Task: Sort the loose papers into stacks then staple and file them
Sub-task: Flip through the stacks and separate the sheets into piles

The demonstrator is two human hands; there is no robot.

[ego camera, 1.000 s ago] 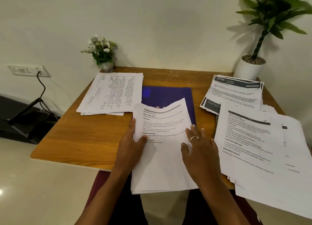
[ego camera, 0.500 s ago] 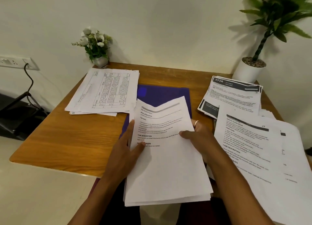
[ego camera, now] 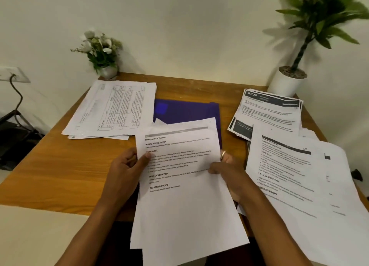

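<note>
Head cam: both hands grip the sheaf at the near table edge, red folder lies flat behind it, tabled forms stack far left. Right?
Not quite: the folder is dark blue, not red, as the head view shows. The rest stands: left hand and right hand grip the sheaf, folder flat behind it, forms stack far left.

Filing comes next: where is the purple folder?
Head view: the purple folder lies centrally, between the left stack and the dark-banner stack, partly behind the held sheets.
</note>
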